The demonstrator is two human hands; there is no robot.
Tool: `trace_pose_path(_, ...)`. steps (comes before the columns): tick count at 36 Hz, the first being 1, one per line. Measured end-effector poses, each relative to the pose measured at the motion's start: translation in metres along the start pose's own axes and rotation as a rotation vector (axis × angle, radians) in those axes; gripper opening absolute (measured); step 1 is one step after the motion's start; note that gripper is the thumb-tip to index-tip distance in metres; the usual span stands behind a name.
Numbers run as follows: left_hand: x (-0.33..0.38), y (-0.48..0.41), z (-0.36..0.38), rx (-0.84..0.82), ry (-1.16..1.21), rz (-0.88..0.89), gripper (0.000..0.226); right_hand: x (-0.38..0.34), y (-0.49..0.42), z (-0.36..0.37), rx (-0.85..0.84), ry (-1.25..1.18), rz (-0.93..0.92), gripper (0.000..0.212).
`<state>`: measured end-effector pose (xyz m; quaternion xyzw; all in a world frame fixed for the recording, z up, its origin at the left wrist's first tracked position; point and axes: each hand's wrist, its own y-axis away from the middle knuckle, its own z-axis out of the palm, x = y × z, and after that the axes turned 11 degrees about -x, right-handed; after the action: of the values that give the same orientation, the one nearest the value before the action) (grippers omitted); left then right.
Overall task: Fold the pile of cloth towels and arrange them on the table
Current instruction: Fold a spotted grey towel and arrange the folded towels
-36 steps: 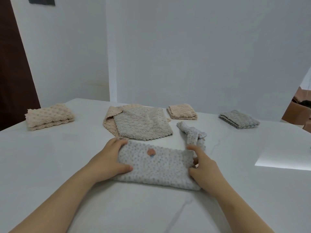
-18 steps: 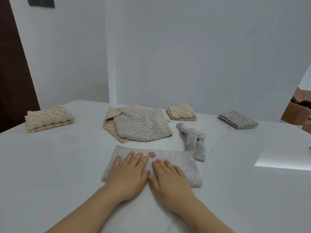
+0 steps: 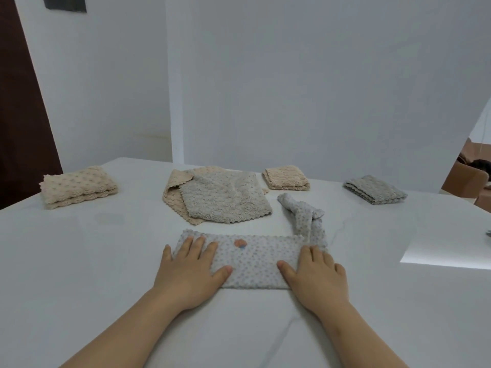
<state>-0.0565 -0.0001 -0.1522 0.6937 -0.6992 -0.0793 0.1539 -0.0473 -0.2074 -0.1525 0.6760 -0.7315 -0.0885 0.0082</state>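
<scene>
A light dotted towel (image 3: 253, 260), folded into a long strip with a small orange mark, lies on the white table (image 3: 79, 261) in front of me. My left hand (image 3: 190, 269) presses flat on its left end, fingers straight. My right hand (image 3: 317, 274) presses flat on its right end. Behind it lies an unfolded grey towel (image 3: 225, 200) on top of a beige towel (image 3: 175, 189). A twisted dotted towel (image 3: 303, 216) lies to the right of these.
Folded towels sit further back: a beige stack (image 3: 77, 185) at the left, a small beige one (image 3: 285, 176) at the centre back, a grey one (image 3: 374, 192) at the right. White walls stand behind the table. A brown chair (image 3: 467, 179) is at the far right.
Both hands slid apart from the middle of the dotted strip to its two ends, smoothing it flat. Before that they held its ends while laying the fold down.
</scene>
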Motion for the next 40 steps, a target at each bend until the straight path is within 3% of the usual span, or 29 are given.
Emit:
trace_pose_path(3, 0.005, -0.001, 0.001, 0.019, 0.019, 0.011, 0.068, 0.004, 0.002, -0.008, 0.063, 0.052, 0.068, 0.065)
trace_pose_path(8, 0.008, 0.000, -0.001, 0.109, -0.002, 0.029, 0.072, 0.011, 0.003, -0.019, -0.023, -0.045, 0.081, 0.058)
trace_pose_path(12, 0.015, 0.004, -0.002, 0.170, -0.020, 0.168, 0.098, 0.017, 0.003, -0.022, -0.095, -0.215, 0.034, 0.037)
trace_pose_path(16, 0.020, 0.003, 0.002, 0.063, -0.033, 0.186, 0.058, 0.020, 0.000, -0.018, -0.024, -0.295, -0.014, 0.023)
trace_pose_path(23, 0.038, 0.004, 0.008, 0.042, -0.047, 0.182, 0.054, 0.025, -0.004, -0.017, 0.120, -0.567, -0.047, 0.014)
trace_pose_path(32, 0.034, 0.007, -0.002, 0.163, 0.027, 0.176, 0.051, 0.039, -0.009, -0.025, 0.199, -1.056, -0.018, 0.032)
trace_pose_path(40, 0.017, -0.001, -0.001, 0.029, -0.014, 0.269, 0.049, 0.027, -0.007, -0.038, 0.191, -1.371, -0.113, 0.032)
